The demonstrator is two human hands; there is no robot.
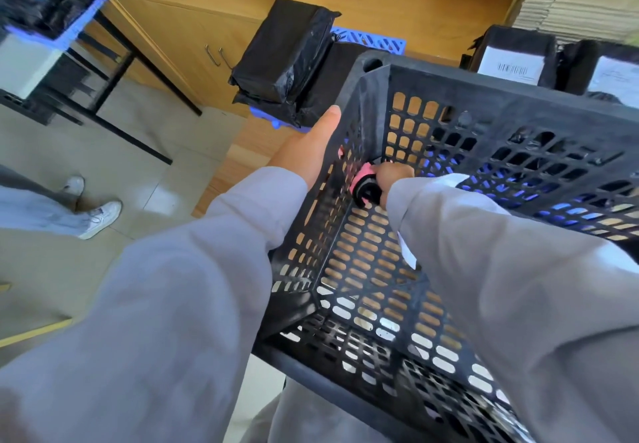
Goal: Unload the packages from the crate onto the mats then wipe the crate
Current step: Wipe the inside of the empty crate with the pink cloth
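The black slotted crate (518, 103) fills the right half of the view, tipped toward me, with no packages inside. My left hand (309, 145) lies flat against the outside of its left wall, thumb straight, fingers partly through the slots. Inside the crate my right hand (394, 174) grips a bunched pink and black cloth (367, 188) and presses it into the far left corner. Black wrapped packages (287, 51) are stacked on a blue mat (371, 39) beyond the crate. Two more packages with white labels (515, 58) stand behind the crate's far rim.
A wooden cabinet (193, 45) with metal handles runs along the back. A black metal-frame table (114, 72) at the left carries a blue tray (83, 10) of black packages. Another person's legs and white shoes (100, 216) stand on the tiled floor at the left.
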